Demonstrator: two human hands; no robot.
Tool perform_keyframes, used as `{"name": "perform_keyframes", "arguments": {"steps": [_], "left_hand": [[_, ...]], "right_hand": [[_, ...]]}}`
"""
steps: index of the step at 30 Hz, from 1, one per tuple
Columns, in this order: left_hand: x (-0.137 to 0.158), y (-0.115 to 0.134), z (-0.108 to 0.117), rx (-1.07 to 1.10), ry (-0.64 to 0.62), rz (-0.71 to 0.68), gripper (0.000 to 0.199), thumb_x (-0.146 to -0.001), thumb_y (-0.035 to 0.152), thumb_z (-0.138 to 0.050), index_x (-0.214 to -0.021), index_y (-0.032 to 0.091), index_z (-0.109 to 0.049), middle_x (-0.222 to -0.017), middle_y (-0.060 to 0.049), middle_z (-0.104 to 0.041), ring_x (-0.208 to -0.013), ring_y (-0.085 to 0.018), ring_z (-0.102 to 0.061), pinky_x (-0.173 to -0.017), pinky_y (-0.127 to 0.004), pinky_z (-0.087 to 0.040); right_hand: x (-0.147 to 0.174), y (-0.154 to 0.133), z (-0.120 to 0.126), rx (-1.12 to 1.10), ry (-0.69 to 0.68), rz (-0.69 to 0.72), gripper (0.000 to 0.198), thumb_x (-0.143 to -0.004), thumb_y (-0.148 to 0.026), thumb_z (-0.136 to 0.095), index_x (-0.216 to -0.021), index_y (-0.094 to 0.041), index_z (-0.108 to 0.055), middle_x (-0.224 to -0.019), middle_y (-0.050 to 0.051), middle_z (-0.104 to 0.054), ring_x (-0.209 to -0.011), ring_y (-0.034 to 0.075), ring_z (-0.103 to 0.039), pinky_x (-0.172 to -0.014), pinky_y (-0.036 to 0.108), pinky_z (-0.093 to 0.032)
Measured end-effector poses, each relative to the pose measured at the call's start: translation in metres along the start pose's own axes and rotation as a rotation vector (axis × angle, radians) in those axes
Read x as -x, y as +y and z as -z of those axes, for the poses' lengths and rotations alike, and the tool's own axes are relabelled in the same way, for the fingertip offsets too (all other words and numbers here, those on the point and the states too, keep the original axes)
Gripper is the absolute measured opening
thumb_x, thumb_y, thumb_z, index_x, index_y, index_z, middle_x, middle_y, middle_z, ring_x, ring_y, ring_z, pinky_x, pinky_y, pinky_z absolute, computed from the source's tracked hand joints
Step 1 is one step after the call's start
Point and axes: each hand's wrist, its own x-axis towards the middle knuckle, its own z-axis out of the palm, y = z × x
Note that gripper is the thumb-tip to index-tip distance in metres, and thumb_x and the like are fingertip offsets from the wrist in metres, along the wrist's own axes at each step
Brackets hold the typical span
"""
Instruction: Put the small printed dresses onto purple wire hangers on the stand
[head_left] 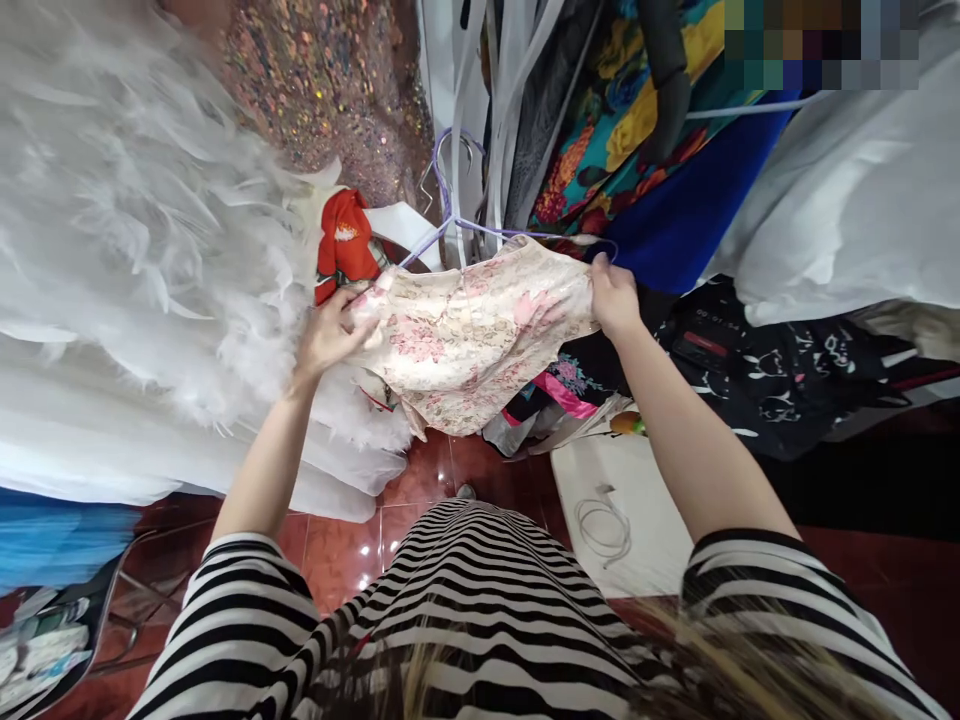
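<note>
From the head camera we see our left hand (328, 335) pinching the left shoulder of a cream floral garment (469, 335), and our right hand (613, 298) closed on its right shoulder, so both grips are clamped on cloth and the piece hangs spread between them, out in front of our striped top. A lilac wire hanger (457, 215) sits in the neckline, its hook rising toward the crowded rail above. To do this well, we judge that both shoulders should be kept level and lightly taut, so the hanger arms seat fully inside the seams and the thin fabric does not slip off one end; the hook should stay upright rather than twisting. Counting what is here: one floral garment in hand, one lilac hanger, two hands on it. To the left hangs one white feathered dress (127, 230), with one sequined dress (330, 80) beside it and one red item (343, 245) just behind our left hand. To the right we count one bright flower-print fabric (600, 130), one blue cloth (690, 220) and one pale cloth (847, 190). On the red tiled floor (352, 540) lies one white board (637, 500) carrying one coiled cable (604, 525).
</note>
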Motion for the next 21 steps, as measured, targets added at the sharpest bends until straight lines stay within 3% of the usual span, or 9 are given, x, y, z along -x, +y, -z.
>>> {"name": "perform_keyframes", "arguments": {"steps": [4, 7, 11, 14, 16, 19, 21], "left_hand": [[0.012, -0.023, 0.002, 0.126, -0.057, -0.035, 0.057, -0.092, 0.061, -0.042, -0.123, 0.018, -0.060, -0.102, -0.009, -0.073, -0.091, -0.021, -0.069, -0.079, -0.031, -0.057], [0.014, -0.032, 0.001, 0.137, -0.021, 0.015, 0.044, -0.095, 0.046, -0.038, -0.122, 0.022, -0.063, -0.108, -0.010, -0.075, -0.106, -0.023, -0.068, -0.090, -0.034, -0.057], [0.015, -0.036, 0.002, 0.119, 0.045, 0.066, 0.039, -0.097, 0.034, -0.033, -0.118, 0.025, -0.064, -0.110, -0.010, -0.074, -0.110, -0.023, -0.068, -0.097, -0.038, -0.054], [0.021, -0.035, 0.002, 0.085, 0.176, 0.084, 0.030, -0.096, 0.036, -0.038, -0.111, 0.023, -0.061, -0.113, -0.015, -0.070, -0.110, -0.026, -0.067, -0.100, -0.042, -0.053], [0.028, -0.034, -0.002, 0.084, 0.170, 0.054, 0.027, -0.092, 0.041, -0.050, -0.110, 0.023, -0.058, -0.114, -0.015, -0.068, -0.109, -0.028, -0.067, -0.098, -0.043, -0.054], [0.035, -0.034, -0.015, 0.087, 0.125, -0.043, 0.048, -0.078, 0.047, -0.071, -0.116, 0.023, -0.055, -0.119, -0.014, -0.067, -0.112, -0.030, -0.066, -0.097, -0.043, -0.056], [0.037, -0.036, -0.026, 0.102, 0.176, -0.072, 0.049, -0.078, 0.042, -0.070, -0.119, 0.022, -0.053, -0.122, -0.014, -0.066, -0.115, -0.029, -0.065, -0.098, -0.042, -0.056]], "right_hand": [[0.011, -0.024, 0.006, -0.050, 0.140, -0.165, 0.059, -0.099, -0.067, -0.033, -0.054, -0.029, -0.032, -0.051, 0.000, -0.038, -0.058, 0.021, -0.049, -0.061, 0.037, -0.043], [0.017, -0.037, 0.015, 0.013, 0.135, -0.149, 0.058, -0.101, -0.058, -0.035, -0.052, -0.027, -0.039, -0.052, 0.002, -0.044, -0.059, 0.021, -0.053, -0.064, 0.038, -0.042], [0.021, -0.040, 0.027, 0.078, 0.094, -0.061, 0.055, -0.097, -0.058, -0.039, -0.052, -0.026, -0.042, -0.053, 0.003, -0.046, -0.062, 0.022, -0.052, -0.064, 0.038, -0.042], [0.019, -0.034, 0.030, 0.068, -0.045, 0.065, 0.037, -0.087, -0.050, -0.052, -0.060, -0.025, -0.049, -0.063, 0.005, -0.056, -0.070, 0.023, -0.056, -0.069, 0.038, -0.045], [0.017, -0.027, 0.028, 0.045, -0.147, 0.140, 0.027, -0.079, -0.048, -0.060, -0.068, -0.025, -0.053, -0.071, 0.005, -0.060, -0.074, 0.023, -0.057, -0.074, 0.038, -0.047], [0.011, -0.013, 0.022, 0.028, -0.216, 0.243, 0.031, -0.078, -0.054, -0.061, -0.069, -0.025, -0.052, -0.068, 0.002, -0.057, -0.070, 0.021, -0.055, -0.071, 0.037, -0.047], [0.007, -0.005, 0.019, 0.035, -0.219, 0.309, 0.039, -0.081, -0.061, -0.056, -0.065, -0.026, -0.049, -0.063, 0.001, -0.052, -0.066, 0.020, -0.052, -0.065, 0.035, -0.046]]}}
